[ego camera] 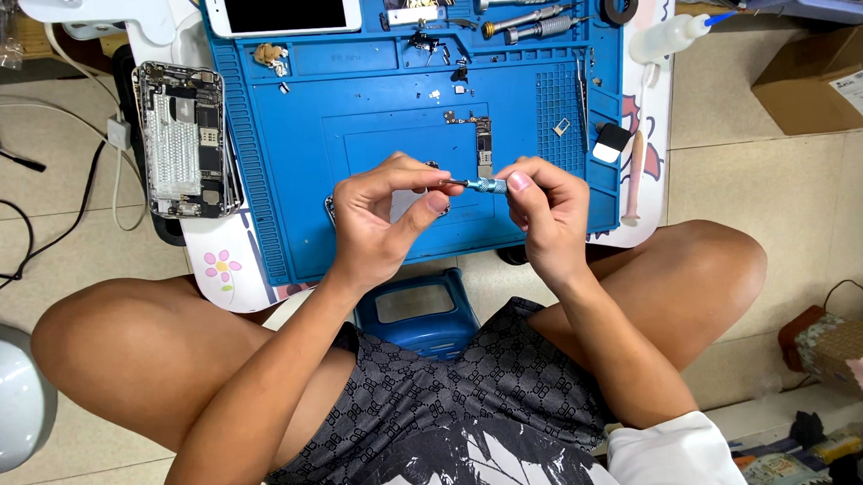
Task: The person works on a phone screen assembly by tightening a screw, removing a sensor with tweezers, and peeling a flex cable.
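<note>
Holding: both hands are pinching a small teal-handled precision screwdriver (pixel 480 185) above the blue repair mat (pixel 283 181), low table between the knees.
Left hand (pixel 377 221): fingers are curling closed around the screwdriver's dark tip end, thumb and index pinching; something small may be sitting under the fingers, cannot tell.
Right hand (pixel 544 213): thumb and fingertips are gripping the knurled handle end.
Screwdriver position: hovering just in front of the bare logic board (pixel 484 146) lying mid-mat, not touching it.
Risk, drop: grip is fingertip-only on both ends; a slip is likely sending the bit or a screw down onto the mat or off its near edge to the floor.
Risk, scatter: loose tiny parts (pixel 426 41) are lying in the mat's upper trays; a nudge is probably mixing them.
Risk, board: tip is pointing close to the board; a jab could be scratching it.
Nearby: opened phone chassis (pixel 183 139) is lying off the mat's left edge; white phone (pixel 281 9) face-up at the top, partly cut off.
Hidden: screwdriver tip is being covered by the left fingers; bit type unreadable.
Hard to make out: the mat's near edge is being blocked by the hands.
</note>
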